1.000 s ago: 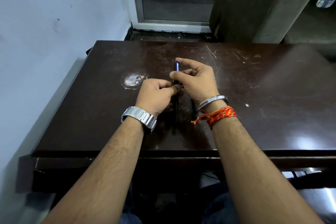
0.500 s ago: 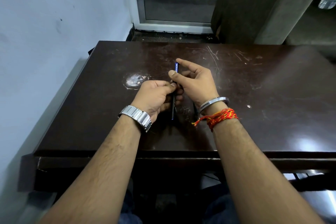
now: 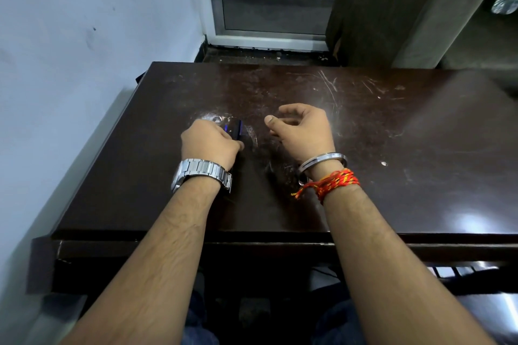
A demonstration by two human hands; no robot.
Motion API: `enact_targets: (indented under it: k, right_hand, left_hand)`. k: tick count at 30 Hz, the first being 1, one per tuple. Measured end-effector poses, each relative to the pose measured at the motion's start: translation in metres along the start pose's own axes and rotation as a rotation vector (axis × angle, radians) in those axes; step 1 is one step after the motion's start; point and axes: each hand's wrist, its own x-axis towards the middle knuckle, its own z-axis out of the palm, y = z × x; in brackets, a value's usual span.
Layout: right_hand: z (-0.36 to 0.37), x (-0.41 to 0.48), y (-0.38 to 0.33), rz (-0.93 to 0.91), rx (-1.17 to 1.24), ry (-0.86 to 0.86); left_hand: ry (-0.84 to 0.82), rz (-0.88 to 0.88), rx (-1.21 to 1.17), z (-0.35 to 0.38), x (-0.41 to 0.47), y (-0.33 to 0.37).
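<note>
My left hand (image 3: 210, 143), with a steel watch on its wrist, grips a thin dark blue phone-like object (image 3: 234, 129) low over the dark brown table (image 3: 392, 148); only the object's far end shows past the fingers. My right hand (image 3: 304, 127), with a steel bangle and a red thread on the wrist, hovers just right of it, fingers loosely curled, holding nothing. A small gap separates the two hands.
A pale worn patch (image 3: 213, 117) marks the tabletop beside the object. A white wall (image 3: 70, 64) runs along the left side. Beyond the table are a metal-framed door (image 3: 269, 8) and a dark cabinet (image 3: 392, 8). A keyboard (image 3: 462, 270) shows under the front edge at right.
Both hands held the object upright between them. Now my right hand has let go and drawn right, and my left hand has carried the object left and down toward the table.
</note>
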Motion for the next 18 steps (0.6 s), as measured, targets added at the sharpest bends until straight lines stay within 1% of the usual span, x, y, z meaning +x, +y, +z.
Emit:
enact_targets:
  k: [7,18]
  right_hand:
    - [-0.0016,-0.0034,-0.0011,-0.032,-0.097,0.049]
    - [-0.0050,-0.0061,-0.0044,-0.036,-0.176,0.051]
  left_hand:
    - [0.005,-0.024,0.039,0.0041,0.0021,-0.0007]
    - [0.035,-0.029,0.031,0.0060,0.0031,-0.0011]
